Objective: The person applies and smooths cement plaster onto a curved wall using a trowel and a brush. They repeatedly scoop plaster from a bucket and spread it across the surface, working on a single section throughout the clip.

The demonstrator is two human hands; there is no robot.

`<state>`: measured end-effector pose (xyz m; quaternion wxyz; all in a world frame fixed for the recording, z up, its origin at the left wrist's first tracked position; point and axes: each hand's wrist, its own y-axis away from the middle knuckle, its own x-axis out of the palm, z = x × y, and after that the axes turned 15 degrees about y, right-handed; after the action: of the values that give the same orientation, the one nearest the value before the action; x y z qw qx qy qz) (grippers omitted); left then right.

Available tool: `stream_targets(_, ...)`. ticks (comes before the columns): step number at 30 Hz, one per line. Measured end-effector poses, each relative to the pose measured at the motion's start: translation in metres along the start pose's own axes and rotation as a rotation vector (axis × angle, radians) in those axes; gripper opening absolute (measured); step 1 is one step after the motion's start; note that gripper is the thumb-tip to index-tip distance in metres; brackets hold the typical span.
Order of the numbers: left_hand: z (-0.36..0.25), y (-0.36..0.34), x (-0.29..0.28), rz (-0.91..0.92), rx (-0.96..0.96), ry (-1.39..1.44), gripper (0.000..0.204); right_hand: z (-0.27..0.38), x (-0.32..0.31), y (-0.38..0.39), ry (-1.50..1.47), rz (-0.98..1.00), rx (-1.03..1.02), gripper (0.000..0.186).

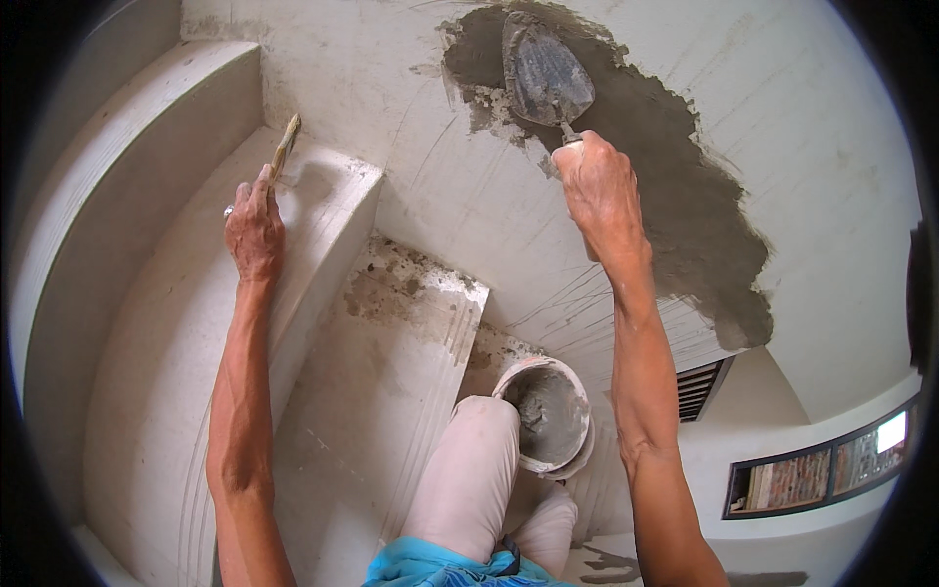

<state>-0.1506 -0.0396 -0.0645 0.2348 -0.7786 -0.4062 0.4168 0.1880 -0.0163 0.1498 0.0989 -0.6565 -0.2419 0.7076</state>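
Note:
My right hand (pixel 602 191) is closed round the handle of a pointed masonry trowel (pixel 548 78). The trowel's grey-smeared blade lies over the upper part of a wet grey mortar patch (pixel 699 210) on the pale wall. Whether the blade presses on the wall, I cannot tell. Over the steps at the left, my left hand (pixel 256 225) grips a slim, yellowish-brown paintbrush (pixel 286 147) that points up and away. A ring shows on that hand. Beside my knee stands a round white bucket (pixel 585 440) with grey mortar (pixel 548 416) inside.
Curved pale stair steps (pixel 156 147) rise at the left. A lower step (pixel 352 391) has dark splatters along the wall. My bent leg (pixel 465 470) is between that step and the bucket. At the lower right are a dark slatted vent (pixel 704 389) and a framed window strip (pixel 831 474).

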Motion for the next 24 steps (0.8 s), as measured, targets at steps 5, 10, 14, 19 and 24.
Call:
stream_targets(5,0.008,-0.001,0.004,-0.032,0.056,0.018,0.031,0.001,0.013,0.001,0.035,0.201,-0.001,0.031)
stream_targets(10,0.003,0.000,0.004,-0.013,0.010,0.014,0.031,-0.023,0.030,0.025,0.019,0.082,-0.279,0.028)
stream_targets(14,0.005,0.001,0.004,-0.031,0.045,0.021,0.031,-0.024,0.028,0.034,0.139,0.087,-0.074,0.024)
stream_targets(19,0.004,0.001,0.003,-0.004,0.000,0.019,0.031,-0.027,0.020,0.026,0.259,-0.014,-0.017,0.020)
stream_targets(24,0.007,0.000,0.005,-0.013,0.017,0.021,0.032,-0.041,0.033,0.024,0.364,-0.079,-0.024,0.018)
